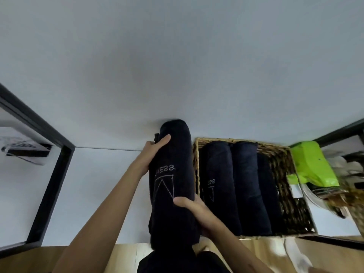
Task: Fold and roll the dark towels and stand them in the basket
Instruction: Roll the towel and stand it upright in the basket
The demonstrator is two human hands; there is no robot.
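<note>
A rolled dark navy towel [171, 186] with white stitched lettering hangs in the air just left of the wicker basket [283, 186]. My left hand [153, 152] grips its far end from the left side. My right hand [195, 211] wraps around its near end, between the roll and the basket's left wall. Inside the basket, three dark rolled towels [244, 184] lie side by side, filling its left and middle. The basket's right side shows bare weave.
A black-framed mirror or panel [55, 170] leans at the left. A bright green bag [311, 164] and blurred clutter sit right of the basket. Wooden floor [122, 257] lies at the bottom, with a white wall ahead.
</note>
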